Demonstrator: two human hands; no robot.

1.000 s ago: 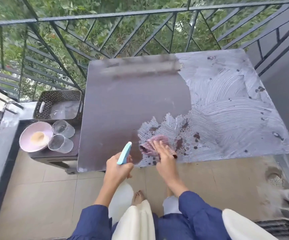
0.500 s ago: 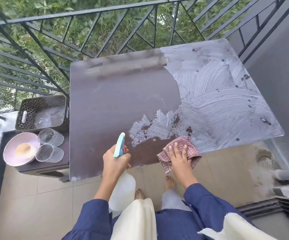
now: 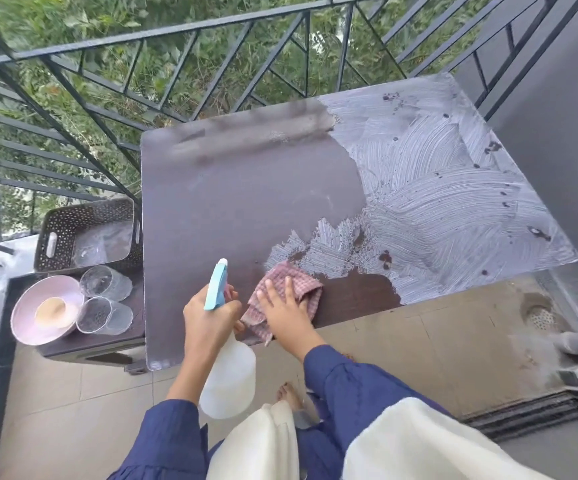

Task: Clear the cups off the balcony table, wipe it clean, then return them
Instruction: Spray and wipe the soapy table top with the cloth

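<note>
At the near edge of the brown table, the flat right hand slid the pink checked cloth left, clearing foam. The left hand grips a white spray bottle; clear glass cups wait beside.

The tabletop before me is smooth and dark brown with a dull sheen on its left; its right part carries a streaky whitish film; my checked cloth is soft woven fabric, crumpled; the spray bottle is translucent white plastic with a glossy blue plastic trigger; the cups are clear and dimpled; the basket is perforated dark plastic; the railing is matt black metal.
</note>
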